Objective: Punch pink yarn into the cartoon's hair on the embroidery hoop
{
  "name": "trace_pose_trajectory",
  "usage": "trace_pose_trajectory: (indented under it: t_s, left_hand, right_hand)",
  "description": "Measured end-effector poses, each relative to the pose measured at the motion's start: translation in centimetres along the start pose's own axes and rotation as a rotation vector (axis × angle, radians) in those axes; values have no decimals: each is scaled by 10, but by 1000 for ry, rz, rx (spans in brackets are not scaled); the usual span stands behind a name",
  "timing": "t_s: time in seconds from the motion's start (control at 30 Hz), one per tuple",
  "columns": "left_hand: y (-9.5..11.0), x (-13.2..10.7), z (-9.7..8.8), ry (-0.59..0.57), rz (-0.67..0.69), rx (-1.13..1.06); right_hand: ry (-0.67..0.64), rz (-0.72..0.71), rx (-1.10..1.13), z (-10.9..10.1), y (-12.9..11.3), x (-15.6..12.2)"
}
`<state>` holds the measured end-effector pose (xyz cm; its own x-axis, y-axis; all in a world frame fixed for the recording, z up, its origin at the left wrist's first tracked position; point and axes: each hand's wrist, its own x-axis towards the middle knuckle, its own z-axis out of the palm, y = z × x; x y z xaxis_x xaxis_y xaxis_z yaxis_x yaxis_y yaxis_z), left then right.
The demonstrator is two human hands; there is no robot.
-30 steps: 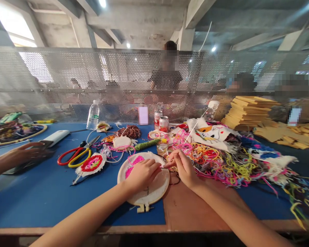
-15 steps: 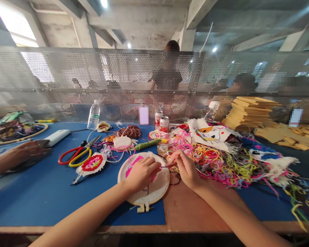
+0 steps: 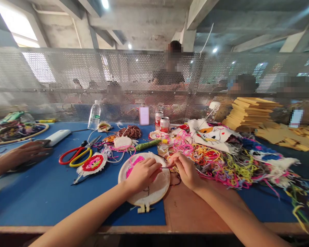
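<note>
My right hand (image 3: pixel 186 170) now sits slightly lower, near the middle of the frame, its fingertips drawn in closer to my left hand (image 3: pixel 141 173) over the round wooden embroidery hoop (image 3: pixel 158 188). The thin white needle-like stick that slanted up above the tangled yarn a second ago no longer shows there.

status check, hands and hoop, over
Left hand pressing down on hoop. Right hand pinching a thin tool at the hoop's right edge. Yarn pile close on the right; scissors off left.
</note>
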<state>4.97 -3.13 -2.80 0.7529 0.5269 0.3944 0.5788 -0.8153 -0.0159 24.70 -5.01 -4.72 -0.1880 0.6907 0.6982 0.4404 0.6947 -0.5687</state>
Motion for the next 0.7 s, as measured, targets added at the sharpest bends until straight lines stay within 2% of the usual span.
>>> trace_pose_trajectory:
  t_s: [0.13, 0.3, 0.53, 0.7]
  left_hand:
    - [0, 0, 0, 18, 2, -6]
    - [-1, -1, 1, 66, 16, -25]
    - [-1, 1, 0, 41, 7, -13]
    - [0, 1, -1, 23, 1, -14]
  right_hand:
    - [-30, -87, -66, -1, -1, 1]
    - [-99, -95, -115, 0, -1, 1]
    - [-11, -82, -31, -4, -1, 1]
    - [4, -52, -10, -3, 1, -1]
